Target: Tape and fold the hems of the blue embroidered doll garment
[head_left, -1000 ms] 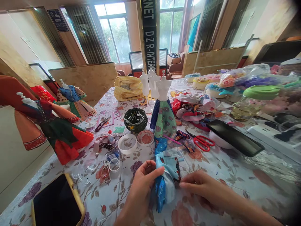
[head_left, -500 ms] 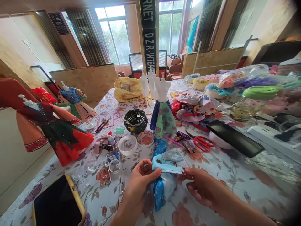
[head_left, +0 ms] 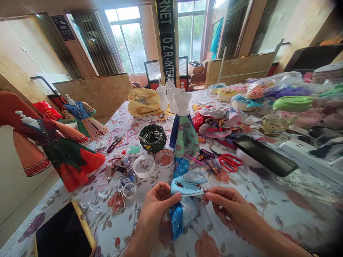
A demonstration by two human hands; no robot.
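A small light-blue piece of doll clothing (head_left: 184,185) is stretched sideways between my two hands, just above the table. My left hand (head_left: 158,205) pinches its left part between thumb and fingers. At the other end, my right hand (head_left: 226,203) grips the tip of the pale edge with thumb and index finger. Darker blue starry fabric (head_left: 177,217) hangs or lies below the held piece, beside some sheer pale cloth (head_left: 189,211). Just beyond stands a white doll mannequin (head_left: 183,103) in a green flowered skirt (head_left: 187,137).
Red-handled scissors (head_left: 230,161) and a black phone (head_left: 265,155) lie to the right. A dark woven basket (head_left: 152,138) and a white ring (head_left: 144,166) stand ahead. Another phone (head_left: 63,232) is at front left, near dressed doll forms (head_left: 53,142). Fabric scraps (head_left: 214,123) are heaped at back right.
The whole view has shifted slightly to the left. Both hands keep their hold on the light-blue cloth, whose edge now looks pulled straighter between them.
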